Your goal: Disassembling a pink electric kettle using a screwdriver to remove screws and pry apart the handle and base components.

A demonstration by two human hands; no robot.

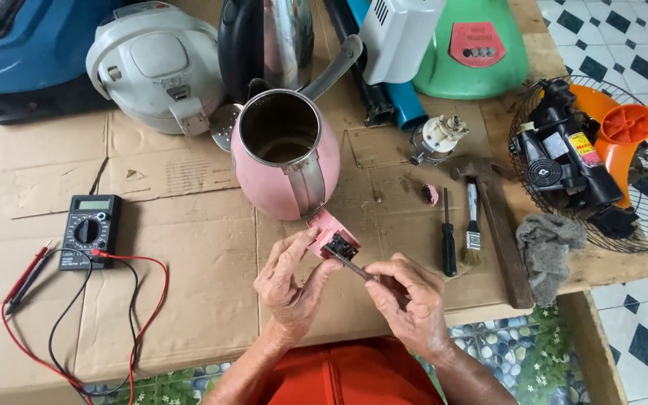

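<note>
Low over the tabletop, the left hand fingers pinch the pink switch housing while the right hand fingers grip a screwdriver; I'd keep the tip square and press gently.

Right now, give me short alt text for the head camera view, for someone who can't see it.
Two bare hands over a cardboard-covered table: the left hand holds a small pink plastic switch housing while the right hand works a thin metal tool into it. Behind stands an open pink electric kettle.
</note>
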